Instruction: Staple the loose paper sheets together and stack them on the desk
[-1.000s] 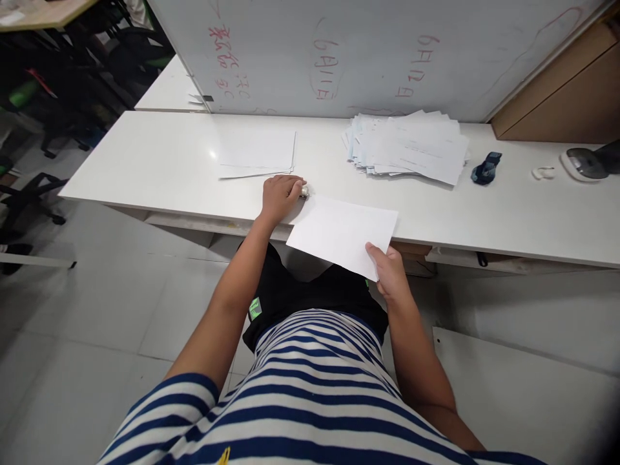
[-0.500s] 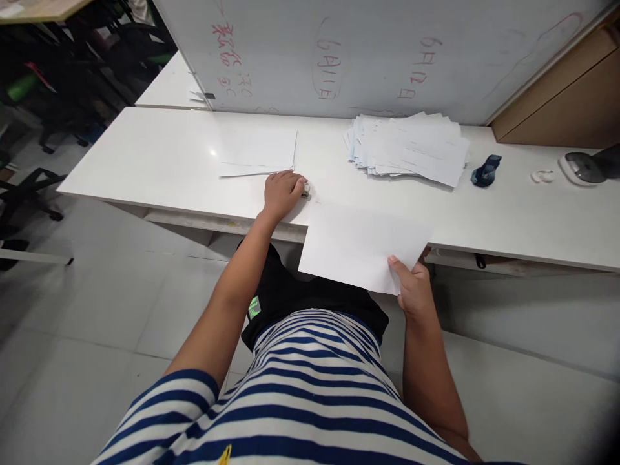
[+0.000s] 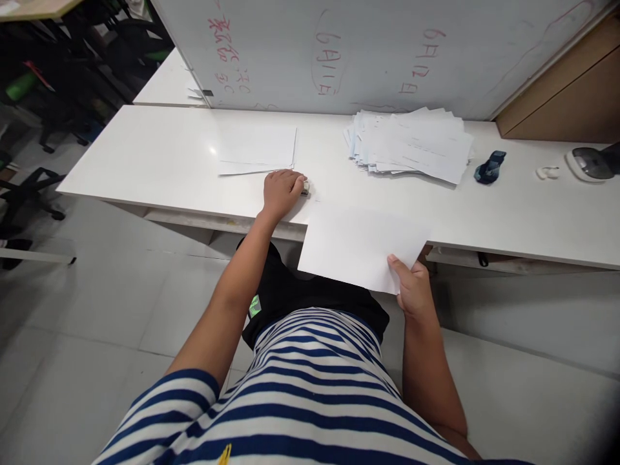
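My left hand is closed over a stapler on the desk. Only the stapler's pale, metallic front end shows past my thumb; the rest is hidden under my palm. A white sheet of paper is pinched at its near right corner by my right hand, thumb on top. Its far part lies over the desk, while the near part juts past the front edge. Whether more sheets lie beneath it, I cannot tell. Just beyond my left hand is a small set of white papers, lying flat.
A thick, uneven paper pile lies at the back of the white desk. To its right are a dark blue tape dispenser, a small white item and a white-and-black device. A whiteboard stands behind.
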`<action>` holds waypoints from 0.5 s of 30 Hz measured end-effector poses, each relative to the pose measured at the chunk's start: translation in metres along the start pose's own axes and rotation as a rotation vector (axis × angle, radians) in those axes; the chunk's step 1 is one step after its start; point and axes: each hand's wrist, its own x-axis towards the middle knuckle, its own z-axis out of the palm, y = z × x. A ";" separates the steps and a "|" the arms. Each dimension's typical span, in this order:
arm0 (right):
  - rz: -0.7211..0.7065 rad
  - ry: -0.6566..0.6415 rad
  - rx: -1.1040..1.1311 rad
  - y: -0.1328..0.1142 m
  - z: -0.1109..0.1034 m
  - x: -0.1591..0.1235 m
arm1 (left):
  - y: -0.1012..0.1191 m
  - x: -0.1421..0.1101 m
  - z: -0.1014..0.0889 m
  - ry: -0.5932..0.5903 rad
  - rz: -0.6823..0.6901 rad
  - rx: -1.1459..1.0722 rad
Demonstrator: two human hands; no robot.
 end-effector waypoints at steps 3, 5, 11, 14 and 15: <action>0.011 0.000 0.000 0.001 0.001 0.000 | -0.001 0.000 0.001 0.008 0.005 -0.015; 0.014 0.002 -0.005 0.002 0.001 0.000 | -0.001 0.001 0.001 0.004 0.005 -0.020; 0.017 0.001 -0.009 0.003 0.001 0.001 | 0.000 0.001 0.001 -0.005 -0.001 -0.010; 0.024 0.004 -0.018 0.004 0.001 0.001 | 0.000 0.000 0.001 -0.010 -0.003 -0.014; 0.025 0.004 -0.017 0.004 0.002 0.001 | -0.001 0.000 0.001 -0.008 -0.004 -0.016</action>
